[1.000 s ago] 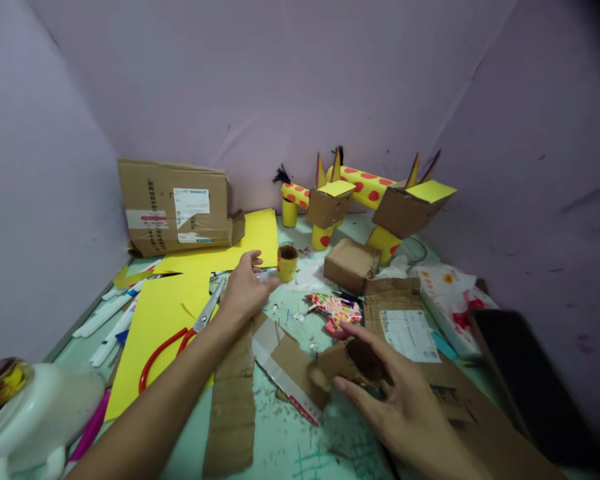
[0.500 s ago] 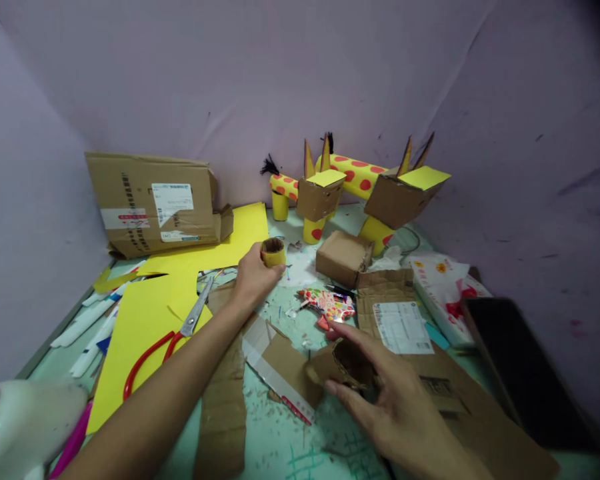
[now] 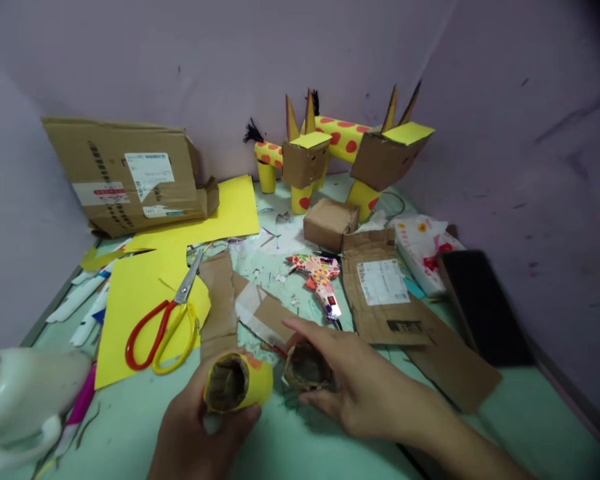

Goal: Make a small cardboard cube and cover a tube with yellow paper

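Note:
My left hand [image 3: 200, 420] is closed around a yellow-covered cardboard tube [image 3: 257, 383], its open end tilted up toward me and an orange-red spot on its side. Close by on the right, my right hand [image 3: 355, 380] grips a bare brown cardboard tube [image 3: 307, 365] between thumb and fingers. The two tubes are near each other but apart. Beyond them lies a flower-patterned glue gun [image 3: 320, 273]. Scissors [image 3: 175, 313] with one red and one yellow handle rest on yellow paper [image 3: 125, 333] to the left.
Two spotted cardboard animals, a smaller one [image 3: 305, 163] and a larger one [image 3: 387, 160], stand at the back beside a small cardboard box [image 3: 330, 223]. A flattened carton [image 3: 130, 180] leans on the wall. A phone [image 3: 480, 300], cardboard sheets [image 3: 380, 320] and a white jug [image 3: 25, 387] surround the hands.
My left hand has brought the yellow tube from the back middle of the table toward me, beside the brown tube. The right hand has shifted slightly left. The view has tilted down.

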A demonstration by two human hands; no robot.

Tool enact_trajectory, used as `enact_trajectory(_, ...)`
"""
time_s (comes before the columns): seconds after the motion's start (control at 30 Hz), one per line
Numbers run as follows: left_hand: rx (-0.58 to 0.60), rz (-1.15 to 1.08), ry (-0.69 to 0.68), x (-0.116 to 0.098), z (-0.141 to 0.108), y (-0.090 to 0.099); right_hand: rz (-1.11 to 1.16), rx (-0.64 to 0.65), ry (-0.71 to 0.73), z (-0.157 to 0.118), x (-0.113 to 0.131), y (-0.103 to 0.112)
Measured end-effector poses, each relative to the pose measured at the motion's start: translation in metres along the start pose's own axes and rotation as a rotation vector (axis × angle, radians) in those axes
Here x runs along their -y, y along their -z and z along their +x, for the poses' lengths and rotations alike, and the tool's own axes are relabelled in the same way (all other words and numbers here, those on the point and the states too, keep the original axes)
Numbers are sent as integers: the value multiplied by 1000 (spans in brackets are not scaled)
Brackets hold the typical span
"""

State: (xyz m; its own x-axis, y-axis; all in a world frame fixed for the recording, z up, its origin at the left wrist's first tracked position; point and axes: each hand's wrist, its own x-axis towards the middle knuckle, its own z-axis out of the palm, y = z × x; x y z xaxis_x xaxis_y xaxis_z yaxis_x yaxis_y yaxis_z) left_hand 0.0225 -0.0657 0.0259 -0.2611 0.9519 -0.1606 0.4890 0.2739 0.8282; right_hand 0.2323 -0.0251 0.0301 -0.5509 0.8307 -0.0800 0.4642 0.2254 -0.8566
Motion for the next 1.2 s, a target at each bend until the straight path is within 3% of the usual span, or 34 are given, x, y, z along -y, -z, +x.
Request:
enact_trajectory(0.1, 72, 75, -59, 16, -6, -3, -44, 60, 9, -4, -2, -8)
enact_trajectory(0.23, 149, 153, -127, 30, -7, -8, -22, 19, 25, -10, -11, -25)
enact_trajectory(0.37, 120, 174, -121, 32, -8, -11, 9, -49, 62, -13, -16, -35)
enact_trajectory(0.9, 105, 266, -207, 35, -7, -11, -21, -24, 57, -10, -7, -33)
enact_trajectory(1.07, 112, 252, -173, 33, -5, -12, -5, -33, 57, -10, -8, -36)
enact_trajectory(1.2, 77, 36, -41, 26, -12, -12, 86, -128, 2, -12, -9, -38)
